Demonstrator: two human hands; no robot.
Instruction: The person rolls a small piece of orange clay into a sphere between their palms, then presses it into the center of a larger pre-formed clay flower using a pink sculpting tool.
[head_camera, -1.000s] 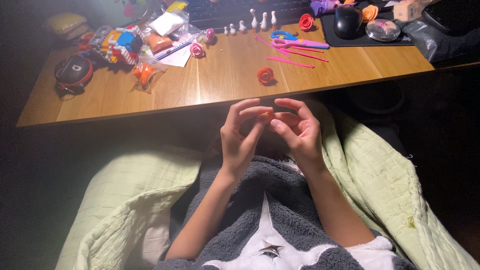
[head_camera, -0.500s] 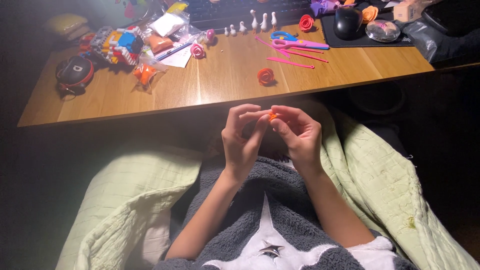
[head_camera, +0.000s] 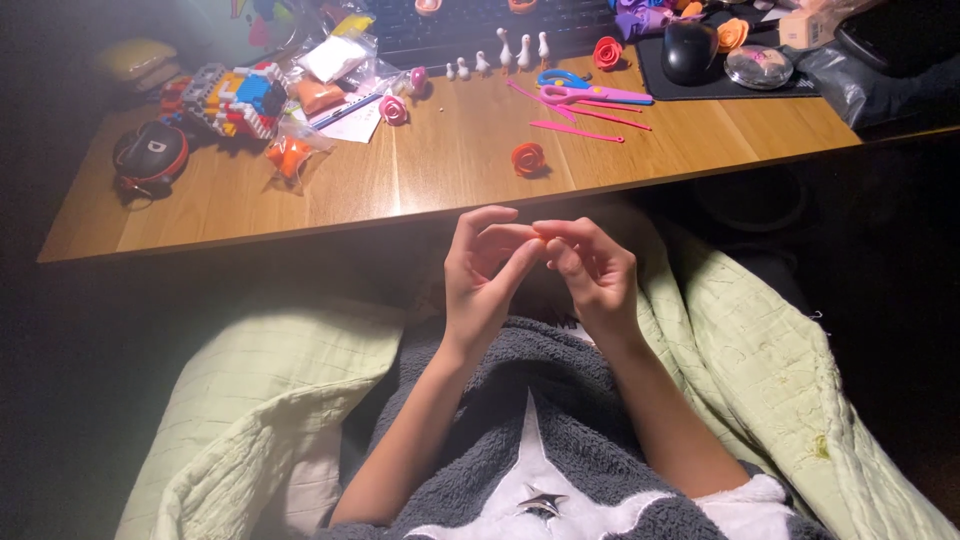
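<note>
Both hands, left hand (head_camera: 483, 275) and right hand (head_camera: 592, 270), pinch a tiny orange bit (head_camera: 541, 240) between fingertips, below the wooden desk (head_camera: 440, 170).

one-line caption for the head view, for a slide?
Left hand and right hand pinch a small orange piece over a grey fleece lap, below a cluttered wooden desk.

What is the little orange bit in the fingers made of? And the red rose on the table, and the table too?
The orange bit, pinched between the left hand and right hand, looks like soft modelling clay, though it is too small to be sure. The red rose looks like matte clay too, rolled in layered petals. The table looks like smooth light wood, with visible grain lines.
</note>
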